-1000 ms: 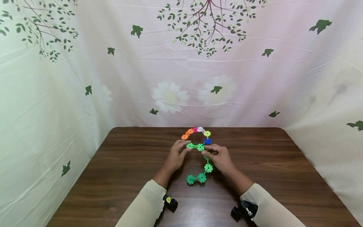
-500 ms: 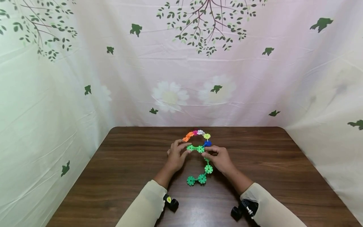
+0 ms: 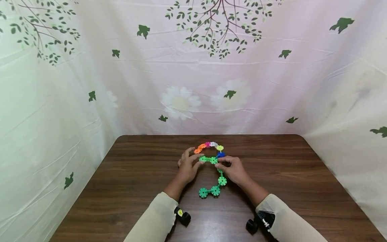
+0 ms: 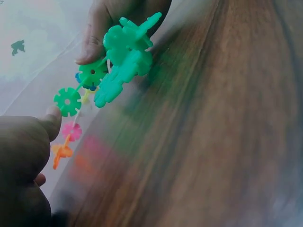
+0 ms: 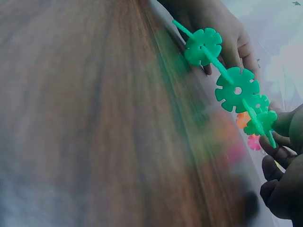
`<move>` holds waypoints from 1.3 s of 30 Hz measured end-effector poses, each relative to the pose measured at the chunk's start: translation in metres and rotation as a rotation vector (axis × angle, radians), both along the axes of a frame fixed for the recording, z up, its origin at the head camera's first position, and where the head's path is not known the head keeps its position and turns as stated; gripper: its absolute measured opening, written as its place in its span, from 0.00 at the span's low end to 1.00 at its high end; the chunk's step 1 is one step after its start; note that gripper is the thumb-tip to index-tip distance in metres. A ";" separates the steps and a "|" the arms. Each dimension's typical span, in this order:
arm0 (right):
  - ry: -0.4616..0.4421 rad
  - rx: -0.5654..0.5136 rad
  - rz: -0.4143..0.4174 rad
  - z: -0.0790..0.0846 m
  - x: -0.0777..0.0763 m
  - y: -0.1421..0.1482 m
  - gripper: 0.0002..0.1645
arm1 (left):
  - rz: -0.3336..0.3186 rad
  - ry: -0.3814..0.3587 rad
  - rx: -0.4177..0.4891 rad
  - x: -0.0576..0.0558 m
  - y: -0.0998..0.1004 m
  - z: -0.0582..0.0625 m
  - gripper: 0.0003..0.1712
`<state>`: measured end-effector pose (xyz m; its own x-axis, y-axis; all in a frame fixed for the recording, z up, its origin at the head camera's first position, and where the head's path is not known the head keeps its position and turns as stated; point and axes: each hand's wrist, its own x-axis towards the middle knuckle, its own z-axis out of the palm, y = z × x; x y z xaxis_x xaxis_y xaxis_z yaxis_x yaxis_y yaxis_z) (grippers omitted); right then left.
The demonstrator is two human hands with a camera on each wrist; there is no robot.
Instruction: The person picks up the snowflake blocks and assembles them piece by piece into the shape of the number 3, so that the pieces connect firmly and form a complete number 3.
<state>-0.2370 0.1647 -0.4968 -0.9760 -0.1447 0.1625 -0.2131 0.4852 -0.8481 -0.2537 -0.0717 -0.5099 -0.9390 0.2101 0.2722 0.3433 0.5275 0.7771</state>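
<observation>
A chain of notched interlocking plastic discs forms a figure like a 3 in the head view. Its upper arc runs from orange discs (image 3: 199, 148) through pink and white to a yellow disc (image 3: 219, 148) and a blue disc (image 3: 221, 154). Green discs (image 3: 222, 181) make up the middle bar and lower curve. My left hand (image 3: 187, 168) pinches the green disc (image 4: 67, 102) at the middle bar's left end, its other fingers spread behind. With thumb and index finger, my right hand (image 3: 234, 169) grips the chain where bar and curves meet, partly hiding it.
The brown wooden table (image 3: 136, 201) lies beneath, faintly reflecting the chain's colours. A printed cloth (image 3: 205, 74) with leaves, birds and flowers hangs behind the table and along both sides. Dark wrist cameras (image 3: 185, 218) are strapped at both pale sleeves.
The upper arc of the chain has come down slightly towards me, and both hands sit marginally lower. My left hand's outer fingers have spread; both grips stay the same.
</observation>
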 end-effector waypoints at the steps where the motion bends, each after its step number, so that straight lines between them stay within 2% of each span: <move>1: -0.001 0.004 0.001 0.000 0.000 0.000 0.16 | 0.002 -0.001 -0.003 0.000 0.000 -0.001 0.21; 7: -0.011 0.007 -0.008 -0.001 -0.002 0.001 0.15 | 0.017 -0.028 -0.028 -0.002 0.003 -0.004 0.20; 16: -0.043 0.033 -0.004 -0.002 -0.002 0.003 0.16 | 0.038 -0.072 -0.069 -0.001 0.008 -0.003 0.20; 26: 0.004 0.141 0.014 -0.007 -0.004 0.003 0.16 | 0.065 -0.074 -0.154 -0.001 0.011 -0.003 0.21; 39: 0.001 0.159 0.022 -0.007 -0.004 0.002 0.16 | 0.069 -0.058 -0.176 -0.002 0.008 -0.006 0.22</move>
<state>-0.2410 0.1669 -0.5036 -0.9722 -0.1901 0.1367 -0.2259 0.6085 -0.7607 -0.2553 -0.0633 -0.5163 -0.9659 0.1838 0.1822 0.2588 0.6775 0.6885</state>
